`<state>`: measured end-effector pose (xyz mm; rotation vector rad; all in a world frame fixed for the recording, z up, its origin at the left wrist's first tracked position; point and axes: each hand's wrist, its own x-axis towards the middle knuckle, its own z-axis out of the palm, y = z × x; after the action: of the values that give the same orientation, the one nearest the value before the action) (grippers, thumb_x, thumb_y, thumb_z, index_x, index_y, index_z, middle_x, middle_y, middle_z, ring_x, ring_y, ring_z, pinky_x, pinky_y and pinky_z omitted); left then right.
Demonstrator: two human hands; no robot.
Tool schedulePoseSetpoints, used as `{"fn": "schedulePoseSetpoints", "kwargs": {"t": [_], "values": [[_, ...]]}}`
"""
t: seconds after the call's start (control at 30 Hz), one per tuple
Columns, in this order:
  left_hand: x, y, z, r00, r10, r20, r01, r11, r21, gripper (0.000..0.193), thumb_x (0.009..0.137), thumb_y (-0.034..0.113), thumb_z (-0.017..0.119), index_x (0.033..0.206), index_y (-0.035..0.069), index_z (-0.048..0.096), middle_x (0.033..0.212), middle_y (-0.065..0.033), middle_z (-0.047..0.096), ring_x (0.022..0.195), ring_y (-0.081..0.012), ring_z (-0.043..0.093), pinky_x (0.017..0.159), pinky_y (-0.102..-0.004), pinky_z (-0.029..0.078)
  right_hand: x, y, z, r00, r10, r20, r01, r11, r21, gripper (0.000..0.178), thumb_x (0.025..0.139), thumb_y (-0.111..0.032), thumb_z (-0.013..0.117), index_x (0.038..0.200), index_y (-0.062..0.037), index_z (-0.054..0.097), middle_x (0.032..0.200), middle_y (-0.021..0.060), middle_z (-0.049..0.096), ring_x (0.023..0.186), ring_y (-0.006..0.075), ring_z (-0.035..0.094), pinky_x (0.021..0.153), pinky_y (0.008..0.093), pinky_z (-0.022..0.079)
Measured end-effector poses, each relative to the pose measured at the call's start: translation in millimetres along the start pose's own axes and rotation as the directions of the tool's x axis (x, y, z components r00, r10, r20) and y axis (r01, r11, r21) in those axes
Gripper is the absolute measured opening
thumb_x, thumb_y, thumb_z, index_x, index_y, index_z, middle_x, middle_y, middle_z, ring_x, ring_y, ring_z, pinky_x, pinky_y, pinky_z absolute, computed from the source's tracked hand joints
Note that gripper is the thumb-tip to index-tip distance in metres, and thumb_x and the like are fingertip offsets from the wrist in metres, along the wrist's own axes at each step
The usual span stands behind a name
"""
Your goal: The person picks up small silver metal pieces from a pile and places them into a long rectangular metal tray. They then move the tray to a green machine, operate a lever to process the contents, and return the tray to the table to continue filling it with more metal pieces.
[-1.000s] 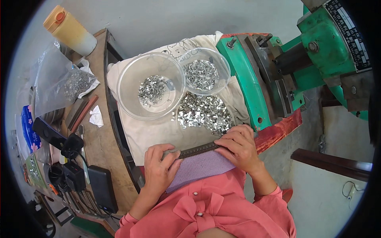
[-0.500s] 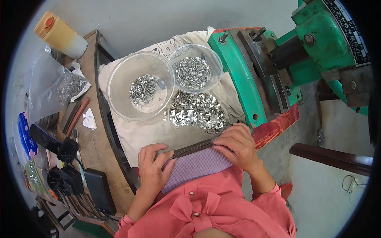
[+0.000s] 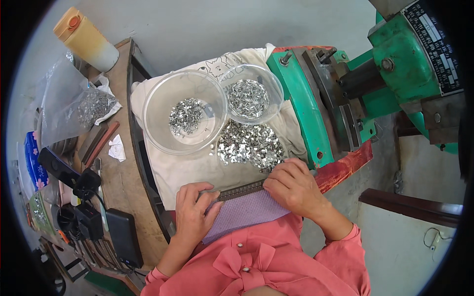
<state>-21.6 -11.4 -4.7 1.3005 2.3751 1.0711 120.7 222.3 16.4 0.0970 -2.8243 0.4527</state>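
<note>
With the left hand's [image 3: 191,209] fingers clamped on the left end of the dark slotted bar [image 3: 242,190], near side of the metal pieces [image 3: 249,148], and the right hand's [image 3: 297,191] grip too hidden to tell, uneven pressure could tip it.

We see a dark grey-brown strip [image 3: 242,190] patterned with a row of small, even marks, set against a lilac cloth [image 3: 244,213] in a fine woven check. Our blouse [image 3: 276,236] is plain coral pink with pale buttons. Beyond, we have a cream sheet [image 3: 168,175] bearing a black line drawing, bright silver metal pieces [image 3: 252,145] and a colourless, see-through tub [image 3: 148,108]. The press [image 3: 306,108] is green, the board [image 3: 345,165] mottled red. On our brown table [image 3: 123,212], a bottle [image 3: 91,42] fades from yellow to white, and a blue packet [image 3: 35,160] carries pink flowers.
</note>
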Motion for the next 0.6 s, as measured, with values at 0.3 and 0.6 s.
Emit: {"fn": "schedulePoseSetpoints", "kwargs": {"t": [0.3,0.6], "values": [[-0.4,-0.1,-0.7,1.000,-0.003,-0.012,0.003,1.000,-0.016,0.032,0.068,0.004,0.084,0.097,0.003,0.069,0.109,-0.0115,0.064,0.101,-0.0319,0.058,0.085,-0.0412,0.047,30.4,4.4,-3.3,0.998,-0.013,-0.066,0.021,0.991,0.132,0.016,0.075,-0.013,0.077,0.086,-0.0081,0.066,0.096,0.0029,0.061,0.102,0.0258,0.059,0.096,0.0430,0.045],[1.3,0.2,-0.6,1.000,-0.012,0.007,0.013,0.999,-0.038,0.033,0.067,0.004,0.084,0.096,0.002,0.069,0.109,-0.0127,0.064,0.102,-0.0325,0.057,0.085,-0.0408,0.048,49.1,22.0,0.4,0.989,0.014,0.147,-0.041,0.982,0.183,0.009,0.074,-0.014,0.078,0.078,-0.0108,0.071,0.107,0.0022,0.061,0.117,0.0305,0.052,0.098,0.0440,0.044]]}}
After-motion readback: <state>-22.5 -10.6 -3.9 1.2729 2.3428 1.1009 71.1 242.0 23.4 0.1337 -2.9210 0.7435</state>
